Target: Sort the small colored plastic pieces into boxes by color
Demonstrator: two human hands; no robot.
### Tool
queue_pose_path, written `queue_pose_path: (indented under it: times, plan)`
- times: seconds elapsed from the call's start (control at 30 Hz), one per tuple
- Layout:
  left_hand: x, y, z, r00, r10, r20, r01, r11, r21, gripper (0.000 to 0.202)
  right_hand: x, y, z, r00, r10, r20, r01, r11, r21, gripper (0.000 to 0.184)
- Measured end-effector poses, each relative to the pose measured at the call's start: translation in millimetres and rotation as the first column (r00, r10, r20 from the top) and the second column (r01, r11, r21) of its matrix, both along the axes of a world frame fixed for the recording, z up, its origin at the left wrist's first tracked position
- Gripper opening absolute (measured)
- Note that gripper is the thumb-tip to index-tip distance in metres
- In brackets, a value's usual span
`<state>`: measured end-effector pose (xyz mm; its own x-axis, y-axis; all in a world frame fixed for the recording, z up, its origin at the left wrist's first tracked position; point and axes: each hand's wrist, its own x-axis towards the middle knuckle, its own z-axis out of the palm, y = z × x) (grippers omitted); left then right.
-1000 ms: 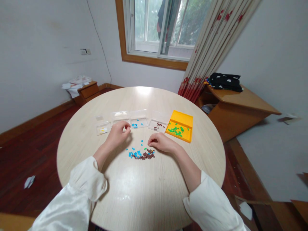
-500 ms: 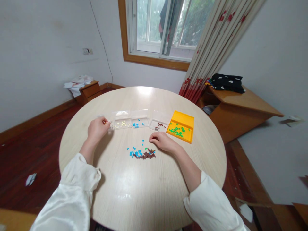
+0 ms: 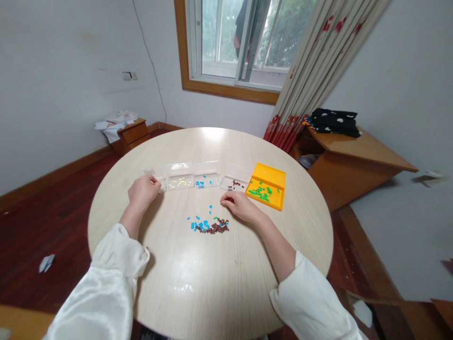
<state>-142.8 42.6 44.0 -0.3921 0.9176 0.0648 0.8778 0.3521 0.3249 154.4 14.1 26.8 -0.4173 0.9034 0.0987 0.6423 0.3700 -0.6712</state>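
Note:
My left hand (image 3: 142, 191) rests curled on the round table (image 3: 212, 278), fingertips pinched at the edge of the leftmost clear tray (image 3: 158, 181). What it pinches is too small to make out. My right hand (image 3: 238, 206) lies closed just right of a loose pile of blue and brown bricks (image 3: 209, 225), below the clear tray with brown pieces (image 3: 233, 183). Between them stand a clear tray with pale yellow pieces (image 3: 180, 181) and one with blue pieces (image 3: 205, 180). A yellow tray of green pieces (image 3: 266, 191) sits at the right end.
A wooden desk (image 3: 354, 160) with dark folded cloth (image 3: 332, 122) stands at the right, by a flowered curtain (image 3: 314, 66). A small cabinet with papers (image 3: 125, 130) is by the left wall. A paper scrap (image 3: 46, 263) lies on the dark floor.
My left hand moved left from the middle clear trays to the leftmost one. My right hand shifted slightly up and away from the brick pile.

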Motion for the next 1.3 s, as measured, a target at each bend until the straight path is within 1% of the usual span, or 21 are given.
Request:
queue_pose_path:
  times: [0.1,0.2,0.27,0.33,0.37,0.43,0.5,0.57,0.6,0.67,0.73,0.8,0.93,1.07,1.3]
  plan:
    - [1,0,1.4,1.000,0.015,-0.005,-0.015,1.000,-0.011,0.025,-1,1,-2.2,0.998,-0.021,-0.067,0.021,1.000,0.007,0.013]
    - [2,-1,3.3,1.000,0.010,0.007,-0.010,1.000,0.010,0.023,-4,2,-4.0,0.977,-0.070,-0.201,0.063,0.997,-0.040,0.012]
    - [4,0,3.5,0.999,-0.036,0.020,0.034,0.996,0.081,0.023,-6,3,-4.9,0.946,-0.122,-0.300,0.096,0.990,-0.102,0.011]
    - [9,0,2.2,0.990,-0.134,0.039,0.124,0.973,0.194,0.023,-8,5,-5.9,0.907,-0.171,-0.386,0.114,0.979,-0.167,0.011]
    - [13,0,1.0,0.979,-0.199,0.052,0.180,0.950,0.254,0.023,-9,6,-6.5,0.886,-0.192,-0.423,0.118,0.974,-0.194,0.010]
    - [27,-3,-2.3,0.932,-0.353,0.087,0.301,0.883,0.360,0.021,-12,7,-7.8,0.841,-0.227,-0.492,0.120,0.963,-0.241,0.011]
    - [45,-9,-6.4,0.855,-0.506,0.116,0.412,0.798,0.440,0.019,-15,6,-8.9,0.789,-0.265,-0.554,0.115,0.950,-0.290,0.013]
    - [65,-17,-10.4,0.760,-0.637,0.131,0.503,0.703,0.502,0.017,-19,4,-9.3,0.736,-0.295,-0.609,0.093,0.935,-0.341,0.017]
    - [73,-22,-12.1,0.711,-0.690,0.137,0.536,0.657,0.530,0.016,-21,3,-9.2,0.713,-0.305,-0.632,0.075,0.929,-0.363,0.019]
    - [88,-30,-14.6,0.613,-0.776,0.148,0.605,0.581,0.545,0.015,-25,1,-8.7,0.673,-0.318,-0.668,0.043,0.918,-0.394,0.022]
    - [96,-35,-16.0,0.556,-0.815,0.162,0.634,0.542,0.551,0.015,-28,-2,-8.1,0.639,-0.334,-0.693,0.021,0.908,-0.419,0.023]
    - [99,-37,-16.9,0.538,-0.825,0.173,0.641,0.533,0.552,0.014,-31,-3,-7.7,0.612,-0.350,-0.709,0.003,0.898,-0.440,0.023]
    - [100,-38,-18.8,0.539,-0.824,0.177,0.635,0.535,0.557,0.011,-34,-5,-8.0,0.585,-0.352,-0.731,-0.037,0.889,-0.457,0.024]
    - [103,-39,-20.5,0.546,-0.823,0.156,0.630,0.526,0.571,0.010,-35,-6,-9.4,0.580,-0.359,-0.731,-0.045,0.882,-0.470,0.025]
    - [103,-38,-22.4,0.551,-0.829,0.099,0.626,0.489,0.608,0.013,-36,-6,-10.6,0.573,-0.346,-0.743,-0.031,0.897,-0.442,0.025]
